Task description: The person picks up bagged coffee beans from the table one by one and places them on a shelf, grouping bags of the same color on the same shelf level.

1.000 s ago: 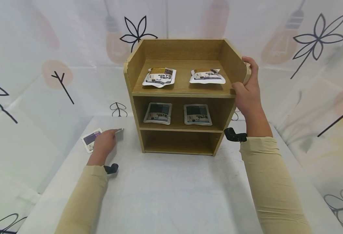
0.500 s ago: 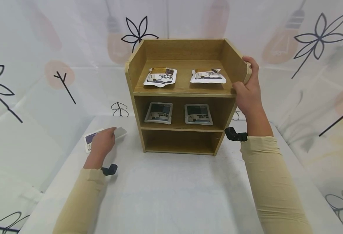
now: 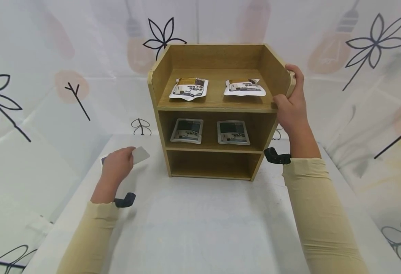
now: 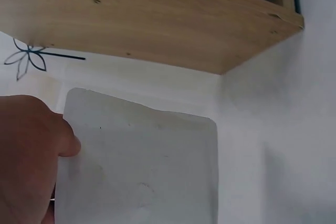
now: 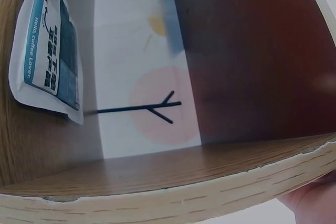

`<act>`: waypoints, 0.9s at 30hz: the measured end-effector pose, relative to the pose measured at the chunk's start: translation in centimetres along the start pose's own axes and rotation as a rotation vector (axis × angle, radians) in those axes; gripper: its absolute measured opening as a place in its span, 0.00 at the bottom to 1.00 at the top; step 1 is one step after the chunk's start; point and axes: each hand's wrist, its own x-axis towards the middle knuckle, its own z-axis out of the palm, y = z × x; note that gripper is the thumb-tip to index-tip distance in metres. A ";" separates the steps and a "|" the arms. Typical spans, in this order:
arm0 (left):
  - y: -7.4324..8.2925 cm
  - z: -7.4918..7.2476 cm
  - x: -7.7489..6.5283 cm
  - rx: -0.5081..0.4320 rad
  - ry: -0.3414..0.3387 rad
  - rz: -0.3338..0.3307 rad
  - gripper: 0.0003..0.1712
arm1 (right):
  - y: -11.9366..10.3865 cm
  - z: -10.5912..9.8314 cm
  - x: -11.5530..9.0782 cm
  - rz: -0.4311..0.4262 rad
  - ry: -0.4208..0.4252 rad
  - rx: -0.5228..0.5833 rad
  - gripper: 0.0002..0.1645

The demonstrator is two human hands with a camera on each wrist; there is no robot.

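My left hand (image 3: 118, 163) pinches a flat pouch (image 3: 140, 155) to the left of the wooden shelf unit (image 3: 207, 110). In the left wrist view the thumb lies on the pouch's plain white back (image 4: 142, 166); its printed side is hidden. Behind the left hand, a purple-labelled pouch (image 3: 103, 160) on the table is mostly covered. My right hand (image 3: 292, 108) grips the upper right side panel of the unit. Two brown-and-white pouches lie on the top shelf, left (image 3: 189, 89) and right (image 3: 244, 87). Two dark green pouches, left (image 3: 187, 131) and right (image 3: 233, 132), lie on the middle shelf.
The white table (image 3: 200, 224) extends in front of the unit. Patterned white sheeting (image 3: 94, 49) hangs behind and at both sides. In the right wrist view, a teal-labelled pouch (image 5: 50, 51) reading "Hello, Coffee Lover" shows inside the unit.
The pouch in my left hand has turned from nearly edge-on to show its white back. That hand now covers more of the purple pouch. My right hand keeps its grip on the unit.
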 end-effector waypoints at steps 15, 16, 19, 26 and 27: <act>1.8 -3.0 -1.5 0.029 0.040 0.076 0.19 | -0.2 0.0 0.0 -0.010 -0.009 0.010 0.42; 2.0 -3.1 -1.6 0.026 0.041 0.083 0.19 | -0.2 0.0 0.0 -0.011 -0.009 0.010 0.42; 2.3 -3.7 -2.0 0.025 0.035 0.101 0.19 | -0.2 0.0 -0.1 -0.010 -0.010 0.009 0.42; 2.9 -4.5 -2.5 0.018 0.006 0.123 0.18 | -0.3 0.0 -0.1 -0.005 -0.010 0.012 0.42; 3.0 -4.6 -2.6 0.014 0.006 0.128 0.18 | -0.3 0.0 -0.1 -0.005 -0.011 0.011 0.42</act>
